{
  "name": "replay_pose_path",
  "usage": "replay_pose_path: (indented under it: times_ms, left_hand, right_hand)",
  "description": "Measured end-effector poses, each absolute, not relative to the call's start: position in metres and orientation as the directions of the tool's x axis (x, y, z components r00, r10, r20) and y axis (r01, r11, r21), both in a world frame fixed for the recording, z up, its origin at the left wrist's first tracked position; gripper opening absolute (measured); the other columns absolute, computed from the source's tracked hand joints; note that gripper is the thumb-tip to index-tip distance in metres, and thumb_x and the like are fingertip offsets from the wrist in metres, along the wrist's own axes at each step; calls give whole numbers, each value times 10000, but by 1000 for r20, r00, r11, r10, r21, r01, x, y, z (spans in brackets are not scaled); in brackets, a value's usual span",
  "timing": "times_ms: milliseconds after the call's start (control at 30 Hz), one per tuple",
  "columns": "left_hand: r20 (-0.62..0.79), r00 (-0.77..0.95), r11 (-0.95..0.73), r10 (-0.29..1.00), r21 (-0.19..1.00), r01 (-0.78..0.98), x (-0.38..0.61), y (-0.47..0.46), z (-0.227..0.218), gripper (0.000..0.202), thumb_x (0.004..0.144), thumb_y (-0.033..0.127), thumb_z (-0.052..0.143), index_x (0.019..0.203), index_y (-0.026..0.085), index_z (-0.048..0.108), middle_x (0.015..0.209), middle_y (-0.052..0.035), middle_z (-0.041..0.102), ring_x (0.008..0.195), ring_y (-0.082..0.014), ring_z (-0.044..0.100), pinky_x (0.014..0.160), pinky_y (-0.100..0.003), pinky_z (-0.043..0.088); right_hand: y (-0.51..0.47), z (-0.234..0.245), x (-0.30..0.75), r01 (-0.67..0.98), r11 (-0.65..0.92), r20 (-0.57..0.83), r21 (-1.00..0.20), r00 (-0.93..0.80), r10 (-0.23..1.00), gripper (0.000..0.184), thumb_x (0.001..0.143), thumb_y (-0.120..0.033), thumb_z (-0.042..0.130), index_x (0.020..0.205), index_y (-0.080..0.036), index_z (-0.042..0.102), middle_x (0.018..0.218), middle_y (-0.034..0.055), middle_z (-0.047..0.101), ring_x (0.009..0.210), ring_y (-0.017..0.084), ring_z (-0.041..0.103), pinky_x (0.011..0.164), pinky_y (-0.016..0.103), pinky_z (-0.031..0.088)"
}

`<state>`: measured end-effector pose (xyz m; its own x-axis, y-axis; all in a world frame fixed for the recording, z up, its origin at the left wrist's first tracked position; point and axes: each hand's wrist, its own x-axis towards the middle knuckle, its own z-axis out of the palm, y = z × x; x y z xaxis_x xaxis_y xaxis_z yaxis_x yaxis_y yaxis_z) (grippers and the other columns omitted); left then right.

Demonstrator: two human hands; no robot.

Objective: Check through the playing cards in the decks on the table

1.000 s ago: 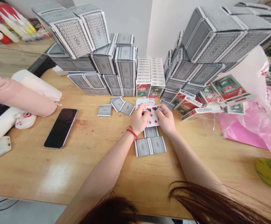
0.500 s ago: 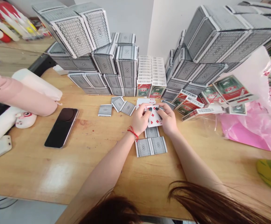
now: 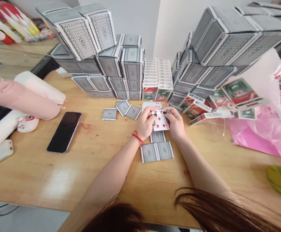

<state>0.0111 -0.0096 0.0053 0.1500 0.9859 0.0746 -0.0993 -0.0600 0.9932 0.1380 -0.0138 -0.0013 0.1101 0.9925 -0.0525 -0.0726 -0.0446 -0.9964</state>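
Between my two hands is a five of diamonds playing card (image 3: 161, 122), face up. My left hand (image 3: 145, 124), with a red string bracelet on its wrist, pinches the card's left edge under the thumb. On the opposite edge, my right hand (image 3: 176, 123) has its thumb pressed near the upper corner. Patterned card backs show under my hands: one single piece (image 3: 158, 137) and a joined pair (image 3: 157, 152) nearer me. Other face-up cards (image 3: 151, 105) lie just beyond my fingers. To their left rest several small folded card pieces (image 3: 128, 110).
Stacked card-built blocks rise at the left (image 3: 82, 42) and right (image 3: 229, 38). Between them stand rows of card boxes (image 3: 164, 79). Loose card boxes (image 3: 196, 109) and a pink plastic bag (image 3: 256, 135) sit right. A phone (image 3: 64, 132) and pink bottle (image 3: 22, 98) lie left.
Both hands stay on the card at the same spot. My right thumb has shifted slightly at the card's upper right. The rest looks the same apart from a small camera shift.
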Motion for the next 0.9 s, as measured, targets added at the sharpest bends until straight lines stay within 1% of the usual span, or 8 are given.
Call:
replay_pose_path:
  times_ms: [267,467,633,700,800,900]
  left_hand:
    - [133,130,-128,983,991,-43,9,-9,6,158,724,135,438,782,183,577,719,13,586,590,-85,477,549,-196,369]
    - [173,119,-177,978,984,23,8,-9,5,178,745,149,435,757,184,609,785,0,617,675,-107,514,640,-224,401]
    - [190,118,-193,975,981,15,8,-9,5,189,746,136,431,753,183,615,725,9,600,638,-102,495,621,-224,391]
    - [192,115,-196,975,980,19,8,-9,6,193,747,133,428,748,182,614,721,8,596,650,-105,500,628,-225,393]
    - [190,113,-194,975,981,28,8,-9,7,196,746,131,421,741,182,610,735,4,601,677,-109,516,642,-226,400]
    - [175,111,-177,978,984,10,9,-9,8,181,740,133,428,742,182,602,744,5,605,672,-102,522,635,-218,403]
  right_hand:
    - [-14,2,139,-90,-38,-45,-995,76,996,99,694,-230,499,773,-228,560,614,-41,466,470,82,357,436,212,265]
    - [-14,3,139,-69,-60,-65,-996,80,995,95,690,-254,497,751,-224,564,605,-36,483,458,86,359,431,219,270]
    - [-15,5,139,-112,-94,-102,-989,62,993,131,677,-261,484,773,-225,565,587,-34,484,439,88,364,409,219,261]
    - [-15,5,140,-132,-104,-112,-986,52,992,142,669,-261,484,778,-224,567,577,-33,479,432,88,363,401,218,252]
    - [-15,4,140,-113,-94,-101,-989,61,993,152,676,-268,477,789,-228,571,566,-35,468,423,87,348,395,218,241]
    - [-15,3,140,-84,-77,-82,-993,59,995,150,709,-314,480,801,-234,569,567,-37,460,435,93,362,401,221,256]
